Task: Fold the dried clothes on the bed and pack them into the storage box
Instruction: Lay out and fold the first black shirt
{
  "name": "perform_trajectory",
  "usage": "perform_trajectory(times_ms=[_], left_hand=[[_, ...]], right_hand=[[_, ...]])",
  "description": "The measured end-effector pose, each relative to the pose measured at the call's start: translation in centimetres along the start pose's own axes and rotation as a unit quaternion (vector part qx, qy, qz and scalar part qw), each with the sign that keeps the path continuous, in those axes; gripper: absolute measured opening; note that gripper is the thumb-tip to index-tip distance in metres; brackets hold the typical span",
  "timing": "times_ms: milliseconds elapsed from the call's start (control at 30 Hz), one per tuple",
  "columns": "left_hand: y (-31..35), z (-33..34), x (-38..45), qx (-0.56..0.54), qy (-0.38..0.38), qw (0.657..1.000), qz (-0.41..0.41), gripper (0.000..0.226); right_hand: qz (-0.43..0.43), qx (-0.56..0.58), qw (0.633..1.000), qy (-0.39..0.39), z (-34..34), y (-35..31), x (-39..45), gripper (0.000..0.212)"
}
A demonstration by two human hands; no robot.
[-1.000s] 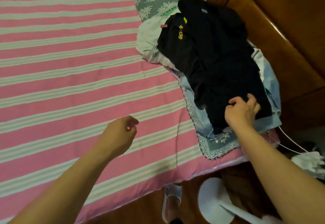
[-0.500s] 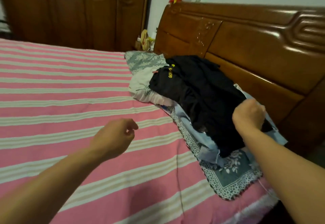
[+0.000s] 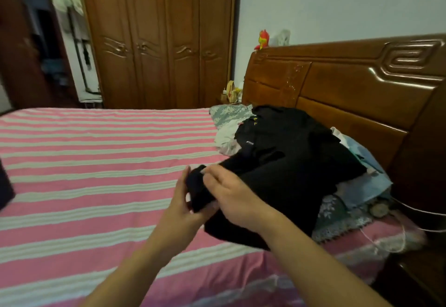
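A black garment stretches from the clothes pile by the headboard toward me over the pink striped bed. Both hands hold its near end. My left hand grips the dark cloth from below and the left. My right hand pinches the same end from above, fingers curled on the fabric. More black clothes with yellow lettering, a white piece and a light blue piece lie in the pile. A storage box cannot be made out.
A wooden headboard rises at the right. A grey floral pillow lies behind the pile, another floral pillow under it. White cables trail at the bed's right edge. A wooden wardrobe stands behind. A dark object sits at the left edge.
My right hand has pulled the black garment off the pile toward me, and my left hand has come across and taken hold of it. My view has lifted toward the room.
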State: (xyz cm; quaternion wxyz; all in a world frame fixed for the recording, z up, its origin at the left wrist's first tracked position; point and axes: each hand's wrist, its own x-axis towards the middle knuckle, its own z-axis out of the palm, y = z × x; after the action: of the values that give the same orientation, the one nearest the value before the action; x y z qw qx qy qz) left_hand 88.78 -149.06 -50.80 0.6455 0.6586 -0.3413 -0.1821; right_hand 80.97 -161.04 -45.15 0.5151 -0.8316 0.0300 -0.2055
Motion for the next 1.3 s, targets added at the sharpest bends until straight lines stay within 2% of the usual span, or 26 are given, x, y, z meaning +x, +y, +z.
perform_trajectory(times_ms=[67,100,133,233,300,367,433,500,600,700,767,833,867,933,1033,1100,1133,1167,1233,1300], left_hand=[[-3.0,-0.8,-2.2,-0.083,0.130,0.985,-0.075,0.030],[-5.0,-1.8,-3.5,-0.108,0.186,0.969,-0.122,0.022],[-7.0,-3.2,-4.9,-0.132,0.235,0.948,-0.166,0.023],[-10.6,-9.0,-8.7,-0.138,0.336,0.902,-0.232,0.026],[-10.8,-13.2,-10.1,-0.133,0.415,0.868,-0.238,0.028],[-11.5,-17.1,-10.7,-0.137,0.476,0.838,-0.228,0.030],[-12.4,-19.6,-10.9,-0.059,0.471,0.844,-0.250,0.024],[-14.3,-20.9,-10.8,0.074,0.422,0.859,-0.279,0.019],[-17.3,-21.6,-10.5,0.198,0.352,0.862,-0.307,0.010],[-20.0,-22.4,-10.3,0.196,0.314,0.875,-0.312,0.017],[-21.2,-23.1,-10.0,0.121,0.328,0.887,-0.303,0.014],[-21.8,-23.9,-10.0,0.062,0.331,0.891,-0.304,0.017],[-22.1,-24.3,-10.2,0.039,0.325,0.893,-0.308,0.020],[-22.6,-25.5,-10.9,-0.008,0.325,0.892,-0.314,0.025],[-23.3,-26.5,-11.3,-0.040,0.348,0.884,-0.311,0.028],[-22.8,-25.7,-11.0,-0.038,0.346,0.887,-0.303,0.027],[-22.6,-25.1,-11.0,-0.028,0.340,0.892,-0.297,0.025],[-22.3,-24.5,-10.8,-0.015,0.342,0.893,-0.291,0.024],[-21.5,-23.4,-10.6,0.008,0.350,0.896,-0.274,0.022],[-20.7,-22.6,-10.5,0.014,0.342,0.903,-0.258,0.023]], right_hand=[[0.076,0.048,0.987,-0.135,2.0,2.8,-2.6,0.027],[0.103,0.046,0.981,-0.155,2.6,4.4,-4.1,0.032],[0.120,0.018,0.982,-0.147,2.8,6.2,-5.7,0.035],[0.159,-0.113,0.981,-0.026,0.9,12.1,-9.2,0.027],[0.209,-0.170,0.963,0.022,-1.0,14.6,-9.7,0.023],[0.224,-0.218,0.949,0.030,-2.3,16.0,-8.0,0.022],[0.200,-0.264,0.944,0.002,-2.1,16.5,-5.1,0.024],[0.164,-0.311,0.935,-0.051,-0.6,17.4,-1.9,0.031],[0.136,-0.395,0.897,-0.142,1.3,19.7,3.1,0.049],[0.140,-0.470,0.845,-0.215,2.0,22.5,7.1,0.075],[0.148,-0.512,0.803,-0.266,2.5,24.0,9.6,0.095],[0.134,-0.526,0.785,-0.300,3.6,25.2,11.8,0.108],[0.129,-0.504,0.797,-0.307,4.2,25.6,12.7,0.110],[0.141,-0.431,0.834,-0.314,5.4,25.7,13.7,0.099],[0.118,-0.409,0.842,-0.330,6.4,25.2,13.7,0.056],[0.074,-0.379,0.868,-0.311,5.8,24.1,13.6,0.026],[0.050,-0.352,0.892,-0.280,5.1,23.2,13.6,0.017],[0.035,-0.317,0.921,-0.224,4.2,22.3,13.6,0.016],[0.048,-0.217,0.974,-0.041,1.5,21.4,13.1,0.016],[0.070,-0.085,0.986,0.122,-1.2,21.2,11.5,0.027]])
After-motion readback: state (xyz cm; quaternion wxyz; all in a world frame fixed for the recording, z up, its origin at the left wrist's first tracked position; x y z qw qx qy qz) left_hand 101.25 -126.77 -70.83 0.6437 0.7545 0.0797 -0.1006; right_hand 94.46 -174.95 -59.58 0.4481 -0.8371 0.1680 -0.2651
